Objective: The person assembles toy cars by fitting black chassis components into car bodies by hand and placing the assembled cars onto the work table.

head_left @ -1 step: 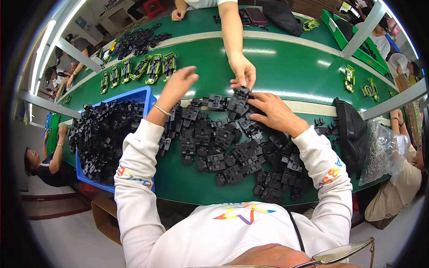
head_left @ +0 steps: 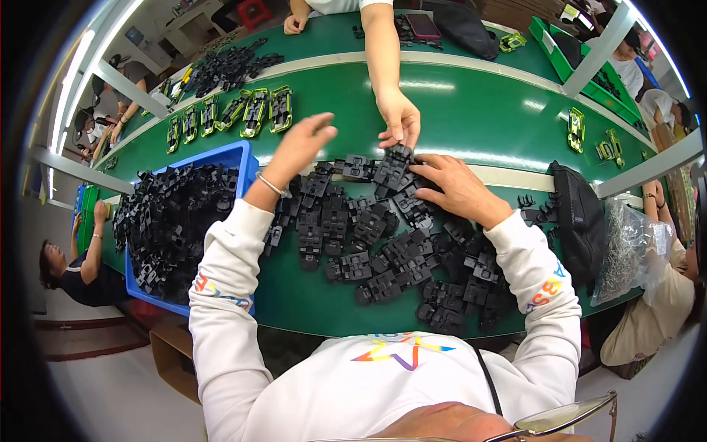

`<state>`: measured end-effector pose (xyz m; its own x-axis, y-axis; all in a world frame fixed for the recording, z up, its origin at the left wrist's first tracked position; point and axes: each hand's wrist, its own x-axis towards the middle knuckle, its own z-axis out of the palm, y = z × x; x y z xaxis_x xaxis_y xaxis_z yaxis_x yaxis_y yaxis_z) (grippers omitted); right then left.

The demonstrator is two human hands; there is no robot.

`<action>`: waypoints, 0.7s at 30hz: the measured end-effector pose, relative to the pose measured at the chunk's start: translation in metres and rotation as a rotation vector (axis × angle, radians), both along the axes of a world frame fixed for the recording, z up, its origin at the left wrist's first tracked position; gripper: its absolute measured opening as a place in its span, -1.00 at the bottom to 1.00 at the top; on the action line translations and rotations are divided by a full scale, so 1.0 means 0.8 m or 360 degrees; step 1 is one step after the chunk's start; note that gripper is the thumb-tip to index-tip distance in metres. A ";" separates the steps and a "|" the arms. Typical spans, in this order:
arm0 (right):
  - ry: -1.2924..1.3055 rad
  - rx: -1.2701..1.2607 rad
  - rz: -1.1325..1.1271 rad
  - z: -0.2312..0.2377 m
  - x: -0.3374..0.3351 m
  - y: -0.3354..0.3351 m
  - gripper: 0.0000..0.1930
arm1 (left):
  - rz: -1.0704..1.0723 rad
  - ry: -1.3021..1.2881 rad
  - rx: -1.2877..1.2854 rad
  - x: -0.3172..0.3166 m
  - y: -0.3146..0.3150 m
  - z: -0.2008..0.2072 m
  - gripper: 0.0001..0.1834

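Observation:
Bare and raised over the bench just right of the blue bin [head_left: 247, 156], my left hand [head_left: 300, 147] has its thumb and forefinger stretched apart. My right hand [head_left: 462, 188] reaches in from the right, fingers spread, with fingertips at the right edge of a black plastic part [head_left: 392, 169]. Another person's hand [head_left: 399, 118] pinches the top of that part from across the bench. Many similar black plastic parts [head_left: 401, 258] lie heaped between my forearms. More loose black parts [head_left: 177, 221] fill the bin.
Beyond my left hand stands a row of black parts in yellow-green frames [head_left: 254, 114]. A black pouch [head_left: 576, 221] and a clear bag of small metal pieces [head_left: 630, 250] lie at the right. White posts rise from the green bench [head_left: 471, 103]. Other people sit around it.
My left hand has shifted slightly to the right. My right hand and the other person's hand stay almost where they were, at the black plastic part.

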<state>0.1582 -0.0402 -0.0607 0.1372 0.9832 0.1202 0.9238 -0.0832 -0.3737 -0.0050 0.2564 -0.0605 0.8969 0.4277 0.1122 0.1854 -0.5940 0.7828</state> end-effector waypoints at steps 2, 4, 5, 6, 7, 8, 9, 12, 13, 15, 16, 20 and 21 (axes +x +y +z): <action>0.0065 0.0029 -0.0046 0.005 0.000 -0.026 -0.58 | -0.0137 0.0128 -0.0031 0.003 -0.041 0.009 -0.38; 0.0029 0.0040 -0.0042 0.003 -0.003 -0.036 -0.59 | -0.0219 0.0144 -0.0045 -0.001 -0.069 0.000 -0.34; 0.0021 0.0044 -0.0046 0.004 -0.003 -0.042 -0.60 | -0.0278 0.0154 0.0058 -0.001 -0.079 -0.003 -0.32; 0.0013 0.0049 -0.0053 0.006 -0.004 -0.047 -0.61 | -0.0339 0.0163 0.0162 -0.001 -0.088 -0.006 -0.30; 0.0006 0.0056 -0.0063 0.007 -0.006 -0.052 -0.61 | -0.0347 0.0168 0.0212 -0.002 -0.096 -0.012 -0.29; 0.0010 0.0055 -0.0078 0.007 -0.005 -0.059 -0.61 | -0.0342 0.0204 0.0230 0.001 -0.107 -0.008 -0.33; 0.0014 0.0054 -0.0092 0.006 -0.004 -0.065 -0.62 | -0.0334 0.0241 0.0251 0.001 -0.117 -0.005 -0.36; 0.0037 0.0076 -0.0116 -0.002 -0.004 -0.076 -0.64 | -0.0355 0.0209 0.0360 0.001 -0.140 -0.004 -0.46; 0.0030 0.0101 -0.0120 -0.001 -0.001 -0.080 -0.64 | -0.0382 0.0190 0.0362 0.003 -0.145 -0.002 -0.48; 0.0030 0.0123 -0.0150 -0.001 0.002 -0.091 -0.64 | -0.0430 0.0177 0.0372 0.004 -0.157 0.002 -0.51; 0.0028 0.0136 -0.0161 -0.002 0.004 -0.096 -0.64 | -0.0493 0.0158 0.0389 0.005 -0.162 0.003 -0.52; 0.0140 0.0138 -0.0074 -0.010 0.021 -0.109 -0.61 | -0.0675 0.0177 0.0430 0.012 -0.181 0.014 -0.58; 0.0163 0.0165 -0.0058 -0.010 0.024 -0.111 -0.61 | -0.0718 0.0156 0.0455 0.010 -0.185 0.016 -0.58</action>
<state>0.1773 -0.1292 -0.0691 0.1891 0.9605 0.2042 0.8776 -0.0720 -0.4739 0.0034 0.1085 -0.0479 0.9965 -0.0378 0.0740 -0.0733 -0.8182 0.5703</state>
